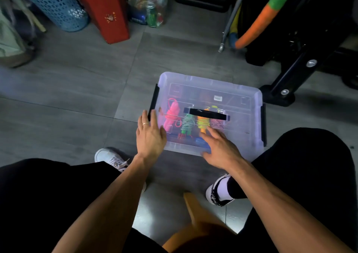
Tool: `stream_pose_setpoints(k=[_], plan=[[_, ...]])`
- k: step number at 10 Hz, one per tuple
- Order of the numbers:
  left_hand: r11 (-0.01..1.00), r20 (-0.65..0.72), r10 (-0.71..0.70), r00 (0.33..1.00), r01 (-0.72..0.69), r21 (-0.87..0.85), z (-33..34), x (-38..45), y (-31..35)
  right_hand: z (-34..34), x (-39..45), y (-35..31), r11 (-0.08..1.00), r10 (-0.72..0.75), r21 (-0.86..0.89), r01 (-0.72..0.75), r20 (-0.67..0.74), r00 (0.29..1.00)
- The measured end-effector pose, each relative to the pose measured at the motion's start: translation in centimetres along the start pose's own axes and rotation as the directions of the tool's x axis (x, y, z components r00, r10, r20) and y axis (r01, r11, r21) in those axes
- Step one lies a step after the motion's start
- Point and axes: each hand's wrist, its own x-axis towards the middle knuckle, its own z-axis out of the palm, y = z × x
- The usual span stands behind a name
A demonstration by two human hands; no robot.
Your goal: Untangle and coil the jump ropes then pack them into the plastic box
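A clear plastic box (244, 97) stands on the grey floor with its clear lid on and a black handle (207, 114) across the top. Through the lid I see coiled jump ropes side by side: a pink one (171, 115), a green-and-white one (187, 125), a yellow-and-orange one (203, 124) and a pale pink one (217, 123). My left hand (150, 134) lies with straight fingers on the lid's near left corner, by the black side latch (154, 99). My right hand (220, 148) rests flat, fingers spread, on the lid's near edge.
A blue perforated basket (58, 4), a red paper bag (106, 14) and a clear bag of bottles (151, 6) stand at the back left. Black equipment with a foot (280, 91) and an orange-green foam tube (259, 20) crowd the back right. My shoes and knees flank the box.
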Motion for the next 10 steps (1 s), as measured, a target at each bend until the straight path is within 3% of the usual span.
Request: stream_pose_setpoints(k=[1,2,4,7,10], plan=[[0.974,0.186,0.183,0.965,-0.204,0.097,0.8,-1.3,1.4,-0.2,-2.0,3.0,0.986,0.165,-0.022,-0.164,0.027,0.986],[0.971,0.277,0.156,0.948,-0.198,0.131,0.8,-0.8,2.2,-0.1,-2.5,4.0,0.971,0.235,0.037,-0.236,0.035,0.971],[0.961,0.409,0.135,0.903,-0.22,0.169,-0.7,3.5,3.9,-1.0,-0.5,4.9,0.962,0.247,0.119,-0.247,0.012,0.969],[0.952,0.405,0.081,0.911,-0.191,0.239,-0.7,11.1,8.7,-6.5,8.5,8.2,0.96,0.233,0.155,-0.235,0.027,0.972],[0.949,0.405,0.117,0.907,-0.223,0.223,-0.8,15.4,10.0,-8.2,12.1,9.7,0.963,0.198,0.19,-0.189,-0.029,0.98]])
